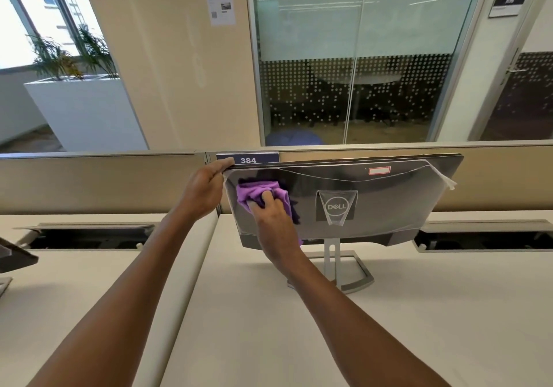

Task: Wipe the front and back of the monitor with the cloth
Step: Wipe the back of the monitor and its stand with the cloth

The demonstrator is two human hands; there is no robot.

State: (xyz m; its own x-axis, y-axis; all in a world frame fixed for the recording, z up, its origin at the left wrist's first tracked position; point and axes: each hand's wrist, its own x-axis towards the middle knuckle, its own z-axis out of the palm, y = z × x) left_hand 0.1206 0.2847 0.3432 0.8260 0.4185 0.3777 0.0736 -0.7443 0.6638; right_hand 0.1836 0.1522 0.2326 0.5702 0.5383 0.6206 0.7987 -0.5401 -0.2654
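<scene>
Pressing the purple cloth on the monitor back, the right hand is gripping it; the left hand is holding the monitor's top corner.

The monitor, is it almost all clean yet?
Not yet, it seems. The monitor shows its back, the side with the logo. The right hand presses the purple cloth on the back's left part, while the left hand grips the top corner. The rest of the back, toward the right, looks still to wipe. The front faces away, so I cannot tell if it is done.
</scene>
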